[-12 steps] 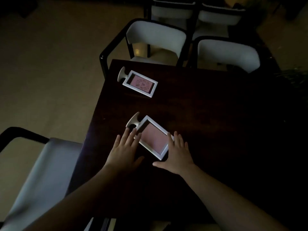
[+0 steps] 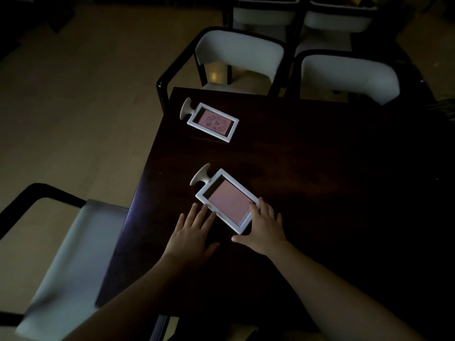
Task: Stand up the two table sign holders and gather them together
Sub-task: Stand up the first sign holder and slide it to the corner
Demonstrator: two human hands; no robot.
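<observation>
The near sign holder [image 2: 225, 201] lies flat on the dark bench [image 2: 320, 168], a white frame around a plain pink card, its round foot pointing toward the bench's left edge. The right hand [image 2: 263, 230] rests with spread fingers on the frame's right-hand corner, thumb stretched along the bench below it; it is released, not grasping. The left hand [image 2: 192, 236] lies flat and released on the bench just beside the frame's lower long side, its fingertips [image 2: 205, 206] at or touching the rim; which of the two cannot be told. The far sign holder [image 2: 211, 121] also lies flat, well apart, near the bench's far left corner, its pink card printed with a pattern. Pale-cushioned chairs [image 2: 241, 55] with dark frames stand around the bench.
</observation>
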